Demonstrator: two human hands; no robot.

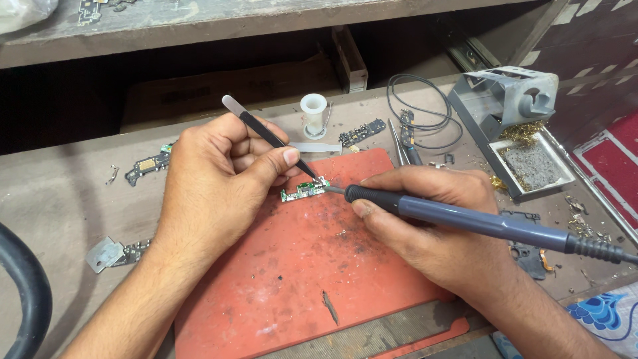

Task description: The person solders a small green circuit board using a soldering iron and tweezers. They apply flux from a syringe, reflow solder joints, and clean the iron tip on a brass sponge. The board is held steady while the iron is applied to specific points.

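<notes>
Head view: the left hand (212, 179) grips black tweezers (269, 136) between thumb and fingers, and their tips press down on the right end of a small green circuit board (304, 191). The board lies near the top edge of a red work mat (306, 279), which rests on a worn grey bench (53, 199). The right hand (425, 226) is closed around a grey-blue soldering iron (465, 219), held like a pen, its tip touching the board's right end just beside the tweezer tips. The iron's cord runs off to the right.

To do this well, the tweezers should pin the board flat so it cannot slide, and the right wrist is best braced on the mat for a steady tip. The contact should probably be brief, on the joint alone, well clear of the neighbouring parts.

Around the work: a white solder spool (314, 113) stands behind the mat, a grey iron stand (512, 113) with a sponge tray sits at the right, a coiled black wire (419, 106) lies between them, and other small boards (147, 164) are scattered on the bench.
</notes>
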